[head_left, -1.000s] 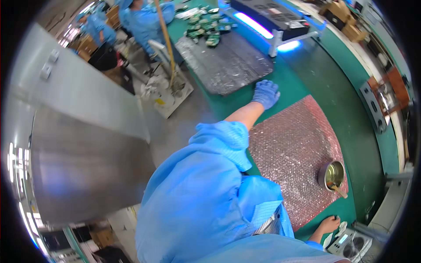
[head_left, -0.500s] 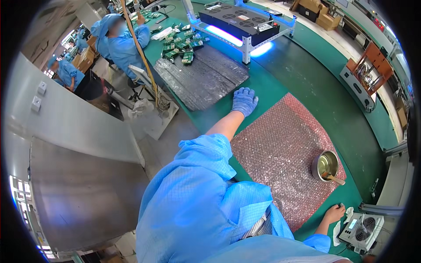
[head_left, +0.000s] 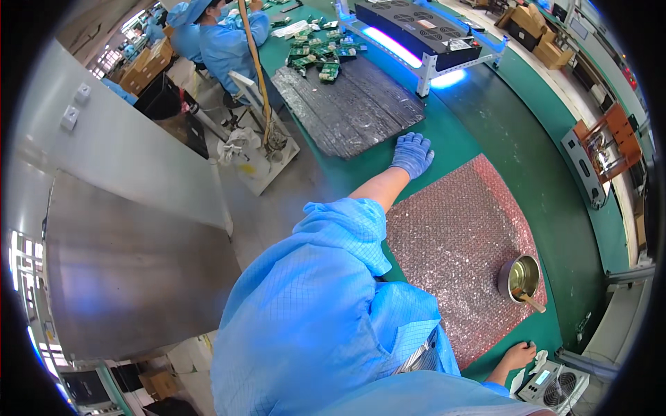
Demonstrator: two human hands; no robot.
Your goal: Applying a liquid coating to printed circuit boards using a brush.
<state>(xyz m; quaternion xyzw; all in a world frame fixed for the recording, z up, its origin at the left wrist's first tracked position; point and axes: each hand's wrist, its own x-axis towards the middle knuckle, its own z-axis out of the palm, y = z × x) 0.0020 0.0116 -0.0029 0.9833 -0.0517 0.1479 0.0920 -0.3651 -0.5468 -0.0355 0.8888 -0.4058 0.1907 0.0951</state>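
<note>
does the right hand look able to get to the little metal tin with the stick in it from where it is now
Probably yes. The bare right hand rests on the green table at the pink bubble wrap's near edge, and the metal tin stands on that wrap just beyond it. Nothing lies between them.

Tin [head_left: 519, 277] on bubble-wrap sheet [head_left: 451, 236]; ribbed mat [head_left: 347, 111] behind it, circuit boards [head_left: 316, 59] farther back.
</note>
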